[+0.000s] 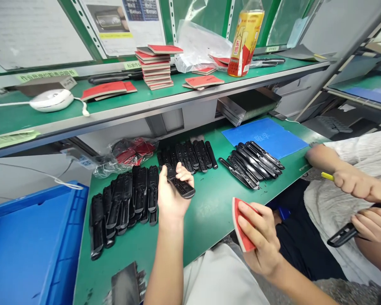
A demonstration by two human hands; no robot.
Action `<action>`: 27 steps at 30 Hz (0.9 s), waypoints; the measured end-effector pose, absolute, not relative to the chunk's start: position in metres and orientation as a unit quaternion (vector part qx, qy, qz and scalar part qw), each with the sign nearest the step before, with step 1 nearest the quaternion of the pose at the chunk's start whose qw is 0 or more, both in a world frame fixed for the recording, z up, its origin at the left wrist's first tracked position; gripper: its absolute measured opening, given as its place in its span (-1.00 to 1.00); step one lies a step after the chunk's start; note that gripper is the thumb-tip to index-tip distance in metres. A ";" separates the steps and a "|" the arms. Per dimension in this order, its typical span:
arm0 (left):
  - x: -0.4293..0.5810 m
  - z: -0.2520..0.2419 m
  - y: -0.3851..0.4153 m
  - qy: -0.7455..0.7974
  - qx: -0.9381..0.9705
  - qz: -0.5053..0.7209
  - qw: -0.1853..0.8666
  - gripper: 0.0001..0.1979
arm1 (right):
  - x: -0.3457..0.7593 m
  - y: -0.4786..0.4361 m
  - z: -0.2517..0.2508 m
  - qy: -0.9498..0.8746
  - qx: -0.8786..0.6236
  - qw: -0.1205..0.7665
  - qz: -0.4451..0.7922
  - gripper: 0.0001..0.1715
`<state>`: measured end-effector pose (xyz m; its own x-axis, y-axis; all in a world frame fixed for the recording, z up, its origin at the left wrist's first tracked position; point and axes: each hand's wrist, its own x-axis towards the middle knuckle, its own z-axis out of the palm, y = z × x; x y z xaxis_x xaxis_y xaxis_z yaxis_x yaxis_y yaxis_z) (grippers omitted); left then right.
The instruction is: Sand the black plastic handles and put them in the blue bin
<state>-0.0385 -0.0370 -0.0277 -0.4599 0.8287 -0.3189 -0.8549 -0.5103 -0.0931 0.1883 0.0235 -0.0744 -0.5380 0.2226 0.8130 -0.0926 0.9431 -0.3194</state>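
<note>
My left hand [171, 197] is closed around a long black plastic part [181, 187], held just above the green bench top [206, 216]. My right hand [260, 237] grips a red sanding pad [240, 231] at the bench's front edge, a little right of the part. A row of black plastic parts [123, 205] lies left of my left hand. More black parts [190, 154] lie behind it, and another group [250, 163] sits to the right.
A blue crate [31, 245] stands at the left. The upper shelf [114, 106] holds stacked red pads [157, 65], a drink bottle [244, 38] and a white mouse [51, 100]. A co-worker's hands [362, 186] at the right hold a black part and a yellow tool. A blue mat [266, 135] lies far right.
</note>
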 end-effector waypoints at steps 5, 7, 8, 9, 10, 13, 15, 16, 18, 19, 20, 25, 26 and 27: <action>-0.023 -0.025 -0.040 0.052 -0.149 0.847 0.507 -0.71 | 0.181 0.000 -0.086 -0.791 -0.164 0.422 0.413 -0.44; -0.016 -0.023 -0.040 0.062 -0.158 0.838 0.518 -0.70 | 0.178 -0.010 -0.090 -0.755 -0.204 0.421 0.459 -0.37; -0.014 -0.021 -0.040 0.065 -0.163 0.834 0.523 -0.70 | 0.177 -0.013 -0.092 -0.749 -0.209 0.429 0.459 -0.34; -0.012 -0.020 -0.040 0.067 -0.168 0.831 0.526 -0.70 | 0.177 -0.015 -0.093 -0.751 -0.208 0.443 0.443 -0.33; -0.010 -0.019 -0.040 0.067 -0.170 0.828 0.530 -0.70 | 0.178 -0.017 -0.093 -0.758 -0.203 0.459 0.416 -0.32; -0.006 -0.017 -0.038 0.069 -0.169 0.821 0.542 -0.71 | 0.180 -0.020 -0.091 -0.794 -0.173 0.500 0.300 -0.37; -0.003 -0.016 -0.037 0.076 -0.168 0.816 0.547 -0.71 | 0.178 -0.020 -0.089 -0.820 -0.141 0.513 0.209 -0.41; -0.002 -0.015 -0.036 0.081 -0.169 0.815 0.548 -0.71 | 0.175 -0.019 -0.088 -0.827 -0.127 0.522 0.166 -0.42; 0.003 -0.011 -0.037 0.089 -0.170 0.811 0.553 -0.70 | 0.167 -0.010 -0.088 -0.824 -0.120 0.544 0.100 -0.41; 0.005 -0.009 -0.038 0.093 -0.167 0.807 0.558 -0.69 | 0.161 -0.003 -0.088 -0.822 -0.129 0.549 0.083 -0.37; 0.008 -0.007 -0.039 0.097 -0.158 0.802 0.568 -0.68 | 0.156 0.007 -0.088 -0.820 -0.146 0.549 0.074 -0.33; 0.020 -0.003 -0.059 0.212 -0.016 0.737 0.642 -0.72 | 0.163 0.046 -0.081 -0.839 -0.232 0.480 0.103 -0.35; 0.023 -0.007 -0.063 0.236 0.014 0.729 0.643 -0.68 | 0.170 0.046 -0.080 -0.848 -0.208 0.474 0.112 -0.38; 0.025 -0.011 -0.067 0.251 0.036 0.724 0.641 -0.63 | 0.178 0.043 -0.080 -0.857 -0.177 0.469 0.121 -0.40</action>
<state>0.0254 -0.0666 -0.0111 -0.1756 0.9468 -0.2696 -0.9108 -0.0522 0.4096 0.1780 0.0432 -0.0797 -0.4975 0.4163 0.7610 0.1894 0.9083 -0.3730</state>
